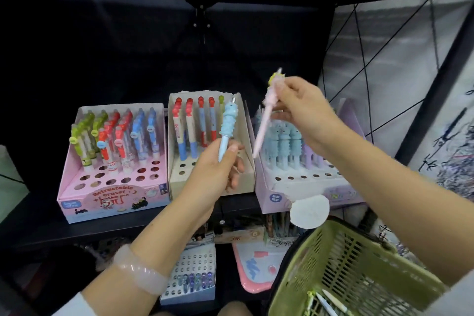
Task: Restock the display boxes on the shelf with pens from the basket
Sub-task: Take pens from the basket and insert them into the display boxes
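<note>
Pens look light, stiff, w/ soft bumpy tops: I see left hand (218, 164) pinching blue pen (227, 131) low on barrel, right hand (305, 113) clamped on pink pen (266, 120); grip barrels, not toppers.

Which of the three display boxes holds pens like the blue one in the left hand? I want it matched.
The lilac box on the right: its blue pens have the same ribbed blue tops as the blue pen. The pink box and cream box hold smooth-barrelled pens.

Three display boxes (210, 143) abreast on shelf (33, 223), basket (341, 264) front-right
</note>
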`<state>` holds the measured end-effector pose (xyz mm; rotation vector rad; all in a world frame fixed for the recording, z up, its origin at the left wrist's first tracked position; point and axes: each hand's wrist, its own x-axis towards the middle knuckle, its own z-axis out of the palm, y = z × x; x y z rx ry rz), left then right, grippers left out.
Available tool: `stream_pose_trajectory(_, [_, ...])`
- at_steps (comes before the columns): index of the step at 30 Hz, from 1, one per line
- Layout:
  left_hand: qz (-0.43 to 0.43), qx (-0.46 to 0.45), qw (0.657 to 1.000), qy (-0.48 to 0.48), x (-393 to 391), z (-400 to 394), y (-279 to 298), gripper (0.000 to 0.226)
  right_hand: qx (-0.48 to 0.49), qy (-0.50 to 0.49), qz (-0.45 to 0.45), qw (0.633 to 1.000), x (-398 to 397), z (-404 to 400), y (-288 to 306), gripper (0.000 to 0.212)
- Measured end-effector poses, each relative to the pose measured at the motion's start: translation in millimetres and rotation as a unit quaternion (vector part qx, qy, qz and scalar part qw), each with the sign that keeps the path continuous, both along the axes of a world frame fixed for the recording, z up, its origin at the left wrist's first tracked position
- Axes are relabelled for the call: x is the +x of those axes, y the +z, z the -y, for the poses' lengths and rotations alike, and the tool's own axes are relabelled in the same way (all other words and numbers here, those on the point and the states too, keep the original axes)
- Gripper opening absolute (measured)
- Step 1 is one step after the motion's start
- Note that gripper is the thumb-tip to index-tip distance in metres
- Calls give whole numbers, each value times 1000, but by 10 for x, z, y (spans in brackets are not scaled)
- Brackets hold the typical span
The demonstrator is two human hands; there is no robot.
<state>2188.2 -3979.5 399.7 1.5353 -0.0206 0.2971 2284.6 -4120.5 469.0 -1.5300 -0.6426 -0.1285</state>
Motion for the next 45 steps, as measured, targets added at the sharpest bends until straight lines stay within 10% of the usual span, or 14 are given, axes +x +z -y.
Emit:
stream_pose_trajectory(9, [-2, -41, 999, -12, 278, 458, 55, 27, -40, -309, 134, 941, 575, 1083, 19, 9])
stream_pose_trajectory(36, [-15, -30, 998, -53, 307, 583, -43, 16, -424, -212, 78, 877, 872, 972, -614, 29])
stream_pose_trajectory(40, [-17, -42, 997, -59, 272, 561, -24, 14, -412, -233, 64, 879, 814, 999, -566, 26])
stream_pose_trajectory(45, [-6, -20, 998, -55, 254, 576, 2, 14, -155, -233, 79, 957, 474, 829, -152, 12])
